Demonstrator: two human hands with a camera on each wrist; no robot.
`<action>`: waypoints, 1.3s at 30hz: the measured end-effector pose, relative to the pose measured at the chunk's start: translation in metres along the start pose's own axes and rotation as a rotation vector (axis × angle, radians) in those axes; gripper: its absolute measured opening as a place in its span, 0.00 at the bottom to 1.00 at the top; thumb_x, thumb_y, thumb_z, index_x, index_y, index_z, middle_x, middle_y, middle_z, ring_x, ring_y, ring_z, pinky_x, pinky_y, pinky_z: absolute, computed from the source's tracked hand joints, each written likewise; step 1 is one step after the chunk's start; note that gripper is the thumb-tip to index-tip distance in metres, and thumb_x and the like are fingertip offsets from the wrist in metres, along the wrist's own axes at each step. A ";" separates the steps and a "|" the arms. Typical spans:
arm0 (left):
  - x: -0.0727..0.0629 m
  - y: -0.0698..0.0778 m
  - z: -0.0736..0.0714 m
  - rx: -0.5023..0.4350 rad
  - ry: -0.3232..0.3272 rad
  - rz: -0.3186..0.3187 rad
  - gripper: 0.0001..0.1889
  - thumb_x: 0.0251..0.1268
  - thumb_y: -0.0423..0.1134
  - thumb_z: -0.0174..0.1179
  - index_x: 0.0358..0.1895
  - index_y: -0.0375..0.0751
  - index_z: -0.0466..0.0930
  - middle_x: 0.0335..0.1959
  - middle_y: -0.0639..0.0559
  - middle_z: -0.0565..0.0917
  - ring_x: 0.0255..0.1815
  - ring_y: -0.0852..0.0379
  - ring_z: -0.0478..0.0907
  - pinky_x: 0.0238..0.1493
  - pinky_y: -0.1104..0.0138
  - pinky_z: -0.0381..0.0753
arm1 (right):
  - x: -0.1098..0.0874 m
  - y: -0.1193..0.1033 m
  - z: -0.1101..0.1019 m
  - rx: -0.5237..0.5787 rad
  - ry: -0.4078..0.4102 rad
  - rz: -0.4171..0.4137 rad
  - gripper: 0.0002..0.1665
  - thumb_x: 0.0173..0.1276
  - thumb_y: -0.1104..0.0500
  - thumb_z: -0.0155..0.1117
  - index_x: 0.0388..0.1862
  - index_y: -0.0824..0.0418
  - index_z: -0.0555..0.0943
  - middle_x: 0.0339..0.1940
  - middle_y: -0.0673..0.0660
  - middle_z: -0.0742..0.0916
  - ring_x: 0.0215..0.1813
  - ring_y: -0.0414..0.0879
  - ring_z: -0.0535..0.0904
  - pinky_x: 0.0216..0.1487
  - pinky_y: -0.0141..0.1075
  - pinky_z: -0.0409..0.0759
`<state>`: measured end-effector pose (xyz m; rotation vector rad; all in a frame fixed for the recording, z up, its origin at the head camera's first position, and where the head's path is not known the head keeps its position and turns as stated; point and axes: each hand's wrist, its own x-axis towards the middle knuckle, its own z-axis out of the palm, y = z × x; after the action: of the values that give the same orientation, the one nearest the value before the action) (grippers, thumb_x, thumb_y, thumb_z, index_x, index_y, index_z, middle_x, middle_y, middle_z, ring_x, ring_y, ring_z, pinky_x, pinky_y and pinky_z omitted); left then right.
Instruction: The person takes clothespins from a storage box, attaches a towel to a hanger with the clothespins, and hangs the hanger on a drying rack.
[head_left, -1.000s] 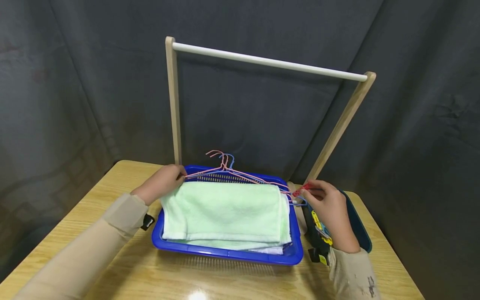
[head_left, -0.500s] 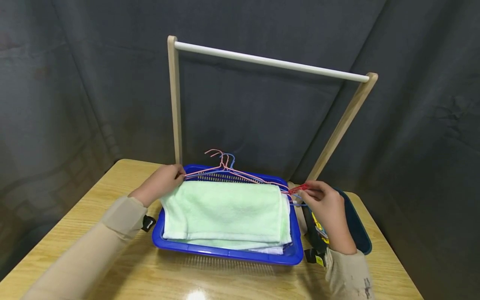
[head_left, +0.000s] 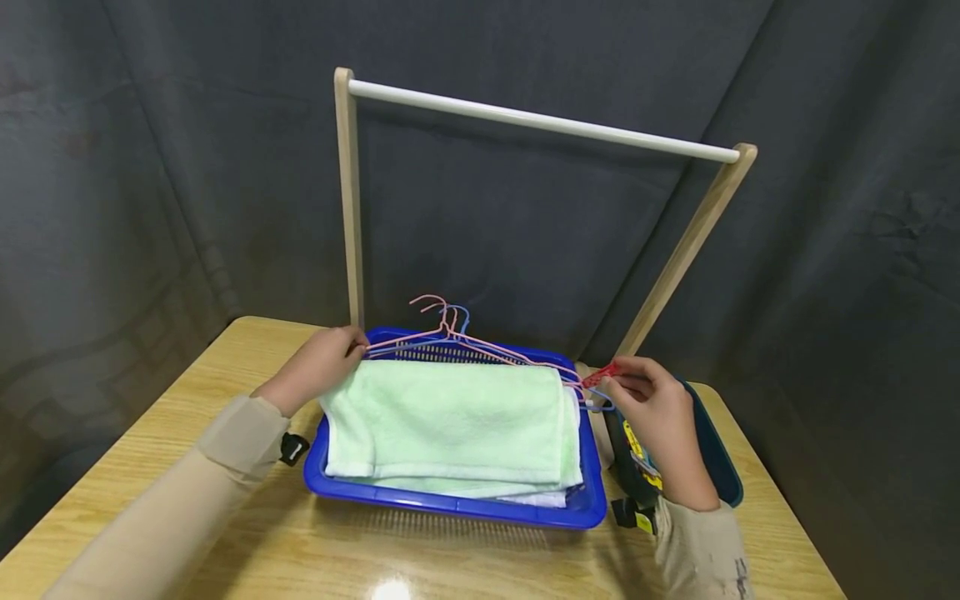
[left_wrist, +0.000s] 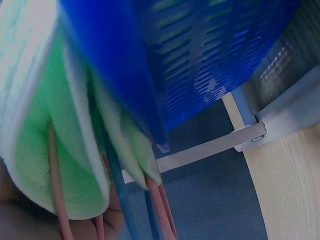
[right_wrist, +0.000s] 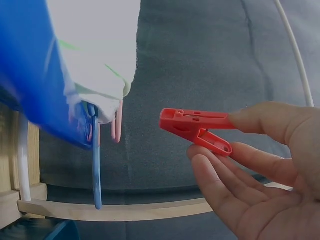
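Pale green towels [head_left: 457, 421] are draped over pink and blue wire hangers [head_left: 448, 333], lying across a blue plastic basket [head_left: 450, 504]. At the left end of the hangers my left hand [head_left: 318, 367] grips the hanger by the towel's upper corner. Its fingers [left_wrist: 115, 212] are partly hidden behind the towel fold in the left wrist view. My right hand [head_left: 660, 417] pinches a red clothespin [right_wrist: 197, 127] between thumb and fingers, beside the hangers' right ends. Its nose points at the towel, with a gap between them in the right wrist view.
Behind the basket stands a wooden rack with a white rail [head_left: 540, 122]. A dark teal bin [head_left: 712, 450] with yellow and other coloured items [head_left: 641, 462] is under my right forearm. The wooden table [head_left: 285, 533] ends at a dark curtain [head_left: 487, 225].
The clothespin went slightly left toward the hangers, then back a little right. My left hand and the hangers have shifted a touch up and left.
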<state>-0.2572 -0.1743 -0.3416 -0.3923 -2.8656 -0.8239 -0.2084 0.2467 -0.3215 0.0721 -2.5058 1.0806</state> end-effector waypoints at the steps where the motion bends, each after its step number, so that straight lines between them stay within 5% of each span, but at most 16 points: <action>1: -0.001 0.000 -0.001 -0.006 0.006 -0.003 0.11 0.77 0.31 0.52 0.47 0.25 0.80 0.40 0.37 0.85 0.37 0.47 0.79 0.43 0.52 0.81 | 0.000 0.000 0.000 0.005 0.000 0.000 0.19 0.71 0.65 0.67 0.59 0.68 0.79 0.56 0.66 0.84 0.53 0.58 0.84 0.43 0.11 0.68; 8: -0.003 0.006 -0.011 -0.076 0.085 0.008 0.09 0.78 0.32 0.53 0.47 0.28 0.80 0.36 0.41 0.83 0.33 0.48 0.76 0.36 0.59 0.76 | 0.001 -0.002 0.001 0.006 0.026 -0.013 0.19 0.71 0.64 0.67 0.59 0.67 0.79 0.55 0.66 0.84 0.54 0.58 0.84 0.44 0.10 0.67; 23: -0.008 0.012 -0.021 -0.132 0.132 0.004 0.11 0.81 0.38 0.52 0.49 0.33 0.79 0.34 0.45 0.81 0.32 0.50 0.73 0.33 0.61 0.72 | 0.000 -0.006 -0.001 0.048 0.052 -0.024 0.21 0.70 0.62 0.70 0.60 0.67 0.80 0.55 0.65 0.86 0.53 0.57 0.85 0.44 0.12 0.70; 31: -0.010 0.021 -0.028 -0.159 0.148 0.009 0.12 0.81 0.40 0.53 0.50 0.35 0.80 0.35 0.44 0.82 0.34 0.49 0.73 0.35 0.60 0.73 | 0.000 -0.005 -0.005 0.069 0.066 -0.078 0.20 0.71 0.63 0.69 0.59 0.67 0.81 0.55 0.63 0.85 0.43 0.20 0.76 0.46 0.14 0.72; 39: -0.014 0.026 -0.033 -0.181 0.162 0.001 0.11 0.81 0.39 0.52 0.50 0.36 0.80 0.36 0.45 0.83 0.35 0.48 0.75 0.36 0.60 0.76 | -0.001 -0.007 -0.009 0.059 0.053 -0.156 0.21 0.74 0.62 0.65 0.63 0.66 0.80 0.56 0.62 0.84 0.48 0.21 0.74 0.51 0.15 0.71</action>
<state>-0.2345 -0.1739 -0.3040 -0.3302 -2.6515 -1.0666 -0.2030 0.2481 -0.3117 0.2486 -2.3773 1.0771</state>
